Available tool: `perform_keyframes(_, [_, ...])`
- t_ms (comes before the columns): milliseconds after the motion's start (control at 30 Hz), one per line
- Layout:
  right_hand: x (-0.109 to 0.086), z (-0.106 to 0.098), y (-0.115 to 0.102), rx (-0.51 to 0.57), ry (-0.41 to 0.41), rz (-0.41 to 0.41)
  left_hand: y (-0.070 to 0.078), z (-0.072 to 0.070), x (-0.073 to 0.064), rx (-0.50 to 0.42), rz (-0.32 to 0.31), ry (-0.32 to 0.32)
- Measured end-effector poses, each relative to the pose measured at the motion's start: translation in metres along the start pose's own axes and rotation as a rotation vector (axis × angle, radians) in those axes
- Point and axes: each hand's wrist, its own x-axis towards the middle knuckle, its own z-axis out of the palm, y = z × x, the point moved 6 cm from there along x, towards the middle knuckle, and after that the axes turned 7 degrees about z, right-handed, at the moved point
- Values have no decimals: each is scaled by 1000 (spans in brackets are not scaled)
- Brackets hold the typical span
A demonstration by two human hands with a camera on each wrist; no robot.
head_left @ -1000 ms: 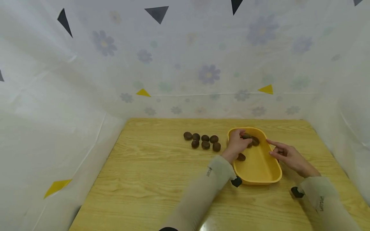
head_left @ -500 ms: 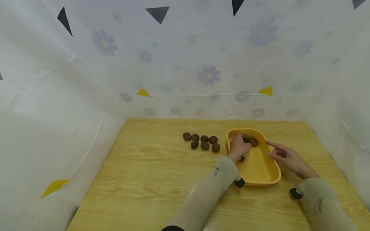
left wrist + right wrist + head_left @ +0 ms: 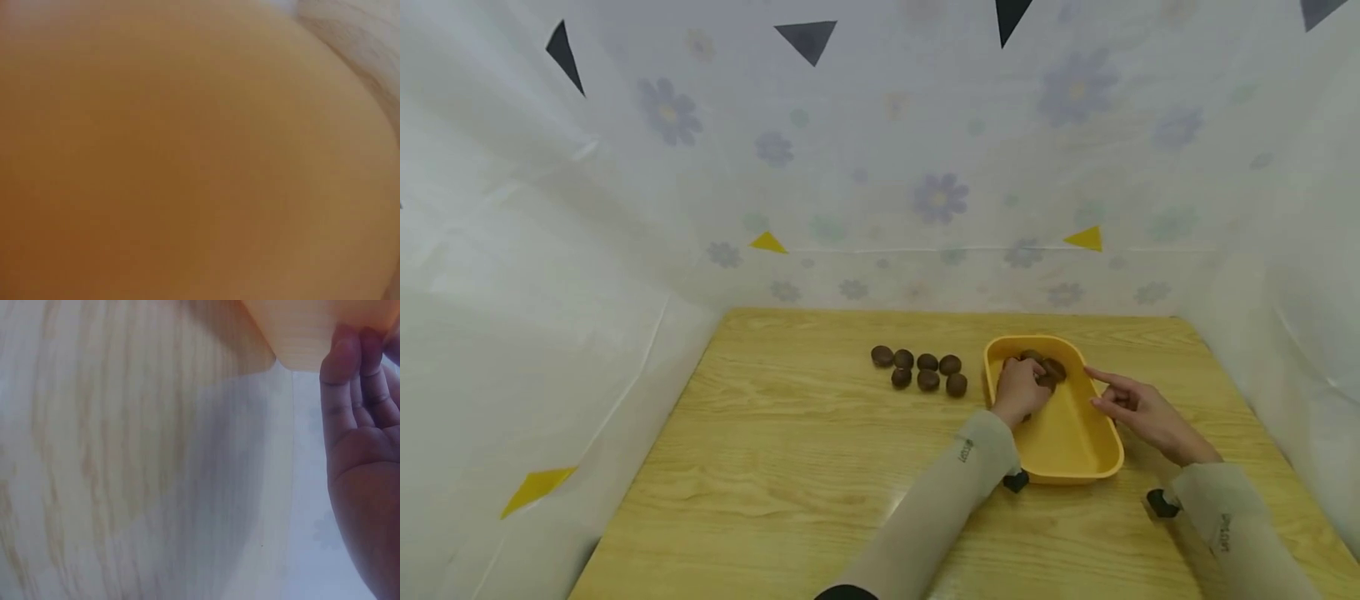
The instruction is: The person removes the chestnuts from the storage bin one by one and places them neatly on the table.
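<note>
A yellow plastic basin (image 3: 1071, 442) with rounded corners stands on the table's right side. My left hand (image 3: 1021, 392) reaches down inside it, fingers bent among dark brown, rounded, chestnut-like pieces (image 3: 1055, 369) at the far end. Its fingertips are hidden, and I cannot tell whether they grip a piece. My right hand (image 3: 1153, 417) is outside the right wall, its extended index finger at the rim and thumb against the side. In the right wrist view the fingertips (image 3: 342, 359) touch the basin's outer wall (image 3: 306, 337). A blurred orange-yellow surface (image 3: 200, 162) fills most of the left wrist view.
Left of the basin, several more brown pieces (image 3: 928, 380) lie in two loose rows on the wood-grain table (image 3: 760, 467). Pale sheeting printed with flowers (image 3: 850, 167) rises behind the table and along both sides.
My left hand has shifted slightly nearer inside the basin, uncovering more brown pieces at the far end. The right hand keeps its place on the wall. The whole head view has drifted slightly.
</note>
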Motion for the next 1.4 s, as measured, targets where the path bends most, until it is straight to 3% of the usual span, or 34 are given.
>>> perform_keyframes(300, [0,1,2,0,-1,16,0,5,1,-18,47,-33])
perform_keyframes(533, [-1,1,1,-9,-1,14,1,8,1,22,89,-63])
perform_keyframes(900, [0,1,0,-15,10,13,3,6,1,54,133,-58])
perform_keyframes(1400, [0,0,1,-10,3,-3,5,7,-2,63,141,-66])
